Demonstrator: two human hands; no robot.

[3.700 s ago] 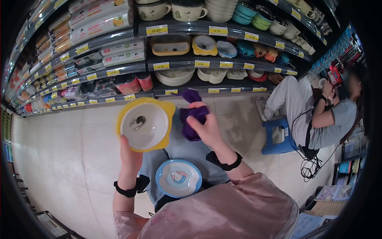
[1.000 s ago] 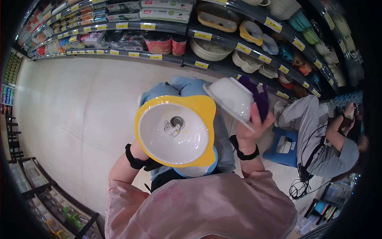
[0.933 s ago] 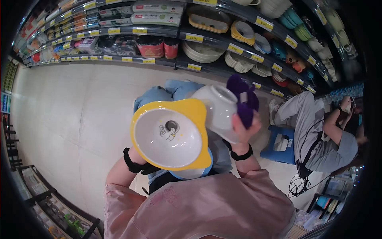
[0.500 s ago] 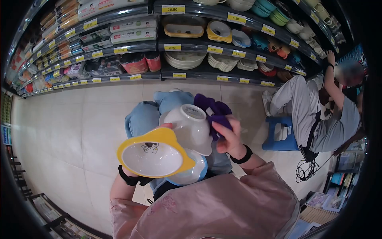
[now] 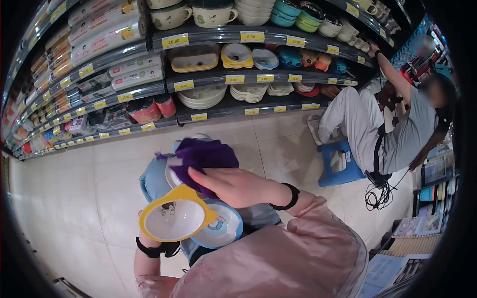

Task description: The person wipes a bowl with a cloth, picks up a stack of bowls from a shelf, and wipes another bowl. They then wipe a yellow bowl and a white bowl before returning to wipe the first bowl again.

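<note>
The yellow-rimmed bowl [image 5: 174, 218], white inside with a small cartoon figure, tilts toward me. My left hand [image 5: 147, 238] grips it from behind, with most of its fingers hidden. Overlapping its right side is a blue-rimmed bowl [image 5: 221, 226] with a cartoon print, over my lap. A white bowl [image 5: 172, 178] shows only as a sliver behind the yellow rim and under a purple cloth [image 5: 203, 160]. My right hand [image 5: 233, 186] is closed on the cloth and presses it over the white bowl.
Ahead, shelves carry stacked bowls [image 5: 237, 54], packaged rolls [image 5: 109, 37] and yellow price tags. At the right a person in a grey shirt [image 5: 397, 124] sits by a blue stool [image 5: 340, 164], one arm reaching to the shelf. A black cable [image 5: 380, 196] lies coiled on the floor.
My right hand has swung left with the purple cloth, from beside the white bowl to over it, covering most of it. The view has shifted, bringing the shelves lower.
</note>
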